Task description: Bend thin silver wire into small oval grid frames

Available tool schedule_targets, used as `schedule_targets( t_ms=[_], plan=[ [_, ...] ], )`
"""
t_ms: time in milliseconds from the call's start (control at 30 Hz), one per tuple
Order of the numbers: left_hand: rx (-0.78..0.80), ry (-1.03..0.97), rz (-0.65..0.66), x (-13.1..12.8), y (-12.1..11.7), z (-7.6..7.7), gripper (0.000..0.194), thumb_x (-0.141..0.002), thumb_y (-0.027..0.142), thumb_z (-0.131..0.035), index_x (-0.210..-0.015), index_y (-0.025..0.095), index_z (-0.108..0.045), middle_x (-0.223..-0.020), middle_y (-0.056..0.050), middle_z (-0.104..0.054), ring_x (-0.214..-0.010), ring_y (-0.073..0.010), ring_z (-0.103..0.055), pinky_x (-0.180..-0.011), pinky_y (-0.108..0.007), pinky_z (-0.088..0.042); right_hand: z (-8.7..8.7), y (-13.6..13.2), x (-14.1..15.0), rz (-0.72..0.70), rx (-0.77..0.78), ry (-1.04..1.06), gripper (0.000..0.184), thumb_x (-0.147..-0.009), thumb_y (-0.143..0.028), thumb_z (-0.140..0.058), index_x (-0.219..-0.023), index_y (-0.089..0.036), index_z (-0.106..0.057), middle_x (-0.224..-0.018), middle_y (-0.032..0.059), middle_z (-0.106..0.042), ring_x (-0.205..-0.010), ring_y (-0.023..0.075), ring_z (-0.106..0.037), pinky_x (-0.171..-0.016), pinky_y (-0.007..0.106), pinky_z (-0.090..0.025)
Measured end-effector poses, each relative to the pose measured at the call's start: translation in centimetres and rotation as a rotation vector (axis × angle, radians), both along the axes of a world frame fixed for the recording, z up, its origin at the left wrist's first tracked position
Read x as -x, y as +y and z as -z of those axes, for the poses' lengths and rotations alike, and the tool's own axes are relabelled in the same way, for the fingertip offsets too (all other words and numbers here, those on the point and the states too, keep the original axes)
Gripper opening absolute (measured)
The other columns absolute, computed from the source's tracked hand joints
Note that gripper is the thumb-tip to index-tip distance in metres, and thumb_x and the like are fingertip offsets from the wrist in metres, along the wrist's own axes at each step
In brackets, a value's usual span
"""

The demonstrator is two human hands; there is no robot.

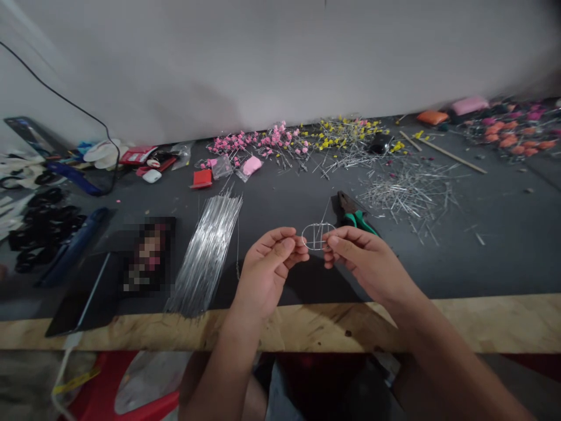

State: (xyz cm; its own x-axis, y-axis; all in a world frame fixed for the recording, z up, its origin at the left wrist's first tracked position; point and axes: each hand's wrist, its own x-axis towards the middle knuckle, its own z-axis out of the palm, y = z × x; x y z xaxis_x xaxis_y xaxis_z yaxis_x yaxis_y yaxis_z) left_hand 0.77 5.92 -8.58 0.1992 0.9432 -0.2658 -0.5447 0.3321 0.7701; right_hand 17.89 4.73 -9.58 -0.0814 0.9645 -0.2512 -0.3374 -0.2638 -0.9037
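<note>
A small oval wire frame [312, 238] with thin crosswise wires is held up between my two hands, over the front of the dark table. My left hand [276, 257] pinches its left end between thumb and fingers. At the other end, the thumb and fingers of my right hand [359, 251] close on the wire. Just behind my right hand lie pliers [360, 221] with green handles, partly covered by it. To the left of my left hand is a bundle of straight silvery wires [205, 251].
Pink-tipped wires [263, 140], yellow-tipped wires [346, 134] and loose cut wires [403, 193] lie toward the wall. A dark tablet-like device [83, 292] with a cable, a blue tool [74, 245] and black loops [41, 228] are at left. The table's wooden edge [491, 316] runs along the front.
</note>
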Motion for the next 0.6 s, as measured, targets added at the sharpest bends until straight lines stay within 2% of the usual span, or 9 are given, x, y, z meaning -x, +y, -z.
schedule_targets(
  t_ms=[133, 333, 467, 600],
  plan=[
    [-0.008, -0.006, 0.002, -0.2, 0.1, -0.1, 0.010, -0.074, 0.016, -0.073, -0.084, 0.015, -0.071, -0.077, -0.002, -0.072, -0.068, -0.0099, -0.066, -0.066, -0.021, -0.055, -0.2, 0.1, 0.0, -0.025, 0.023, 0.061, 0.011, -0.077, -0.031, -0.072, -0.079, -0.020, -0.070, -0.074, 0.0009, -0.066, -0.064, 0.0124, -0.060, -0.063, 0.029, -0.052],
    [-0.042, 0.080, -0.090, -0.8, -0.1, -0.1, 0.007, -0.073, 0.016, -0.074, -0.079, 0.015, -0.072, -0.075, -0.003, -0.072, -0.067, -0.0107, -0.066, -0.066, -0.023, -0.055, -0.2, -0.1, 0.1, -0.020, -0.033, 0.111, 0.009, -0.082, -0.030, -0.067, -0.080, -0.022, -0.069, -0.073, -0.0004, -0.063, -0.067, 0.0134, -0.061, -0.067, 0.029, -0.051],
    [-0.046, 0.092, -0.101, -0.9, -0.2, -0.2, 0.008, -0.072, 0.017, -0.075, -0.079, 0.016, -0.072, -0.076, -0.003, -0.072, -0.067, -0.0109, -0.066, -0.067, -0.024, -0.055, -0.1, -0.3, 0.4, -0.019, -0.069, 0.078, 0.013, -0.080, -0.035, -0.068, -0.084, -0.023, -0.068, -0.077, -0.0007, -0.062, -0.067, 0.0137, -0.060, -0.068, 0.031, -0.051],
    [-0.038, 0.088, -0.093, -1.1, -0.3, -0.3, 0.007, -0.072, 0.017, -0.074, -0.078, 0.015, -0.072, -0.075, -0.003, -0.073, -0.066, -0.0113, -0.066, -0.066, -0.024, -0.055, -0.1, -0.2, 0.7, -0.047, -0.091, 0.010, 0.012, -0.078, -0.033, -0.072, -0.084, -0.024, -0.069, -0.079, -0.0007, -0.064, -0.067, 0.0127, -0.059, -0.068, 0.030, -0.050]
  ],
)
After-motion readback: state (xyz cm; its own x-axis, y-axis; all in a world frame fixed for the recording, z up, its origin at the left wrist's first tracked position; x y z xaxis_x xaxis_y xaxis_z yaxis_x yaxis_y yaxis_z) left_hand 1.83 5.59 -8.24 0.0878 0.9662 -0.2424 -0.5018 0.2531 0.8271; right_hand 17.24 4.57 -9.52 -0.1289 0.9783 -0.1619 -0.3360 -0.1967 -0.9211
